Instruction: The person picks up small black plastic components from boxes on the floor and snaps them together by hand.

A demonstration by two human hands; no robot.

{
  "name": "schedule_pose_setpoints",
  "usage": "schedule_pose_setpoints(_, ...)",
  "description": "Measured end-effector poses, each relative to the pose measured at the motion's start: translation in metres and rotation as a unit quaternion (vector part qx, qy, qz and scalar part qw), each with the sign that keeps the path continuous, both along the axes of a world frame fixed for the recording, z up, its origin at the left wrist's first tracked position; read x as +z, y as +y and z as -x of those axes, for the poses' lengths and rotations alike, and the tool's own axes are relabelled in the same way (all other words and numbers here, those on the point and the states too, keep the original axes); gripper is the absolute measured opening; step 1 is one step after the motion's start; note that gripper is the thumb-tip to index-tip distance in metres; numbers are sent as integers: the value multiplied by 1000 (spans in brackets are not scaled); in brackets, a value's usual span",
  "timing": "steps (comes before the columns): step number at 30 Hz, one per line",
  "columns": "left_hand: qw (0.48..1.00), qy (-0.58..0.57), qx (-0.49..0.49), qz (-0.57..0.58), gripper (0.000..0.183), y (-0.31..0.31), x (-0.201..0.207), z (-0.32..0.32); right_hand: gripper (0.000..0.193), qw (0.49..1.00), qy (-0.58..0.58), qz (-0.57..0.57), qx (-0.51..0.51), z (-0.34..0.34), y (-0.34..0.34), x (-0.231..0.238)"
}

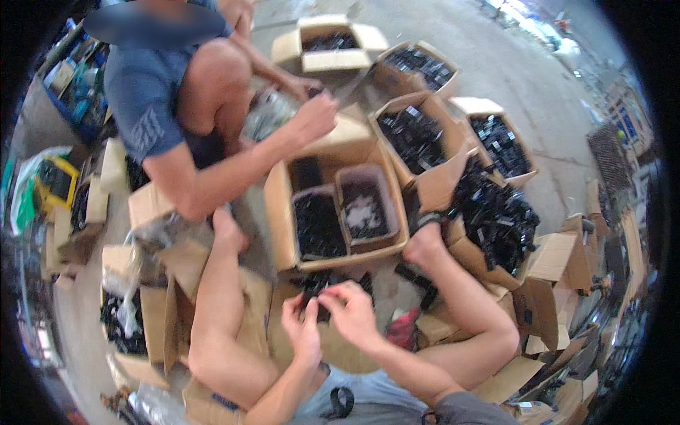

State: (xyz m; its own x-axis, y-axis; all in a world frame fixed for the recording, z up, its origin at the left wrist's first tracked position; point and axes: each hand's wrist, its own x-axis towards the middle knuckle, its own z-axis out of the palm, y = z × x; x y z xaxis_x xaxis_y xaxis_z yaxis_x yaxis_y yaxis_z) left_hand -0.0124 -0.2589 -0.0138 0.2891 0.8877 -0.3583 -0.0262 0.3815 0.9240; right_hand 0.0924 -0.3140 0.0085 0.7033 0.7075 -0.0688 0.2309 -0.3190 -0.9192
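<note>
My left hand (304,329) and my right hand (350,312) meet above the floor between my bent legs, fingertips pinched close together. Between them is a small black part (323,312), mostly covered by the fingers and blurred, so its exact kind is unclear. Just beyond the hands stands an open cardboard box (283,241). Inside it, one plastic tub holds small black parts (316,223), and another tub has black parts with a pale heap (365,212). More black pieces (365,282) lie on the floor between box and hands.
Across from me at the left, another person (152,120) crouches, hands over the box's far edge. Several open boxes of black parts (414,142) stand right and behind, one heaped high (499,212). A red bag (402,329) lies by my right leg. Cardboard (248,312) covers the floor.
</note>
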Motion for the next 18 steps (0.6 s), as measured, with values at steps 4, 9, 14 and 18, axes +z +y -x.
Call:
schedule_pose_setpoints(4, 999, -35, 16, 12, 19, -1, 5, -1, 20, 998, 52, 14, 17, -4, 2, 10)
schedule_pose_setpoints(9, 999, -32, 14, 13, 17, -2, 9, -8, 20, 997, 66, 34, 14, -11, -2, 18)
schedule_pose_setpoints(14, 999, -28, 17, -7, 16, 1, 5, -4, 21, 1000, -16, 18, 17, -4, 0, 4)
schedule_pose_setpoints(18, 999, -33, 0, -6, 19, -1, 2, -2, 24, 997, -62, 39, 19, -3, -1, 6)
